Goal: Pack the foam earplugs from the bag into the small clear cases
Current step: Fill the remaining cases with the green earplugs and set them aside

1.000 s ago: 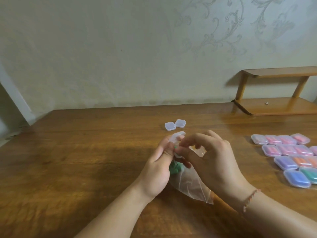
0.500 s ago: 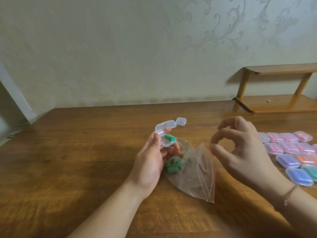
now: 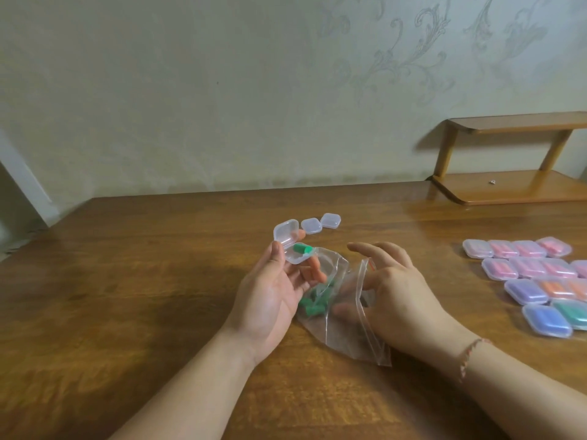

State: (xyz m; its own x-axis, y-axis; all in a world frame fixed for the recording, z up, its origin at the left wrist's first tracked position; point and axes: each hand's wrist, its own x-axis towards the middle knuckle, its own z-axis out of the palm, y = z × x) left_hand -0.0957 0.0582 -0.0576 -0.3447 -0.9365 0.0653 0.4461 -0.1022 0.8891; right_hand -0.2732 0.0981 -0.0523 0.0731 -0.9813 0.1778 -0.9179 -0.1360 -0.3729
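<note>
My left hand (image 3: 270, 293) holds a small clear case (image 3: 290, 246) with its lid flipped up; one green earplug (image 3: 302, 248) lies inside it. Just below and right of that hand lies the clear zip bag (image 3: 343, 315) on the table, with several green earplugs (image 3: 313, 304) bunched in it. My right hand (image 3: 397, 290) rests at the bag's open mouth, fingers spread, the thumb reaching into the opening. Two shut clear cases (image 3: 320, 223) sit on the table behind my left hand.
Several shut cases (image 3: 536, 277) filled with pink, orange, purple, blue and green earplugs lie in rows at the right. A low wooden shelf (image 3: 514, 185) stands at the back right against the wall. The brown wooden table (image 3: 127, 281) runs to the wall.
My right hand pulled away from the case, then came down onto the bag's mouth. The case in my left hand now stands open with one green earplug in it.
</note>
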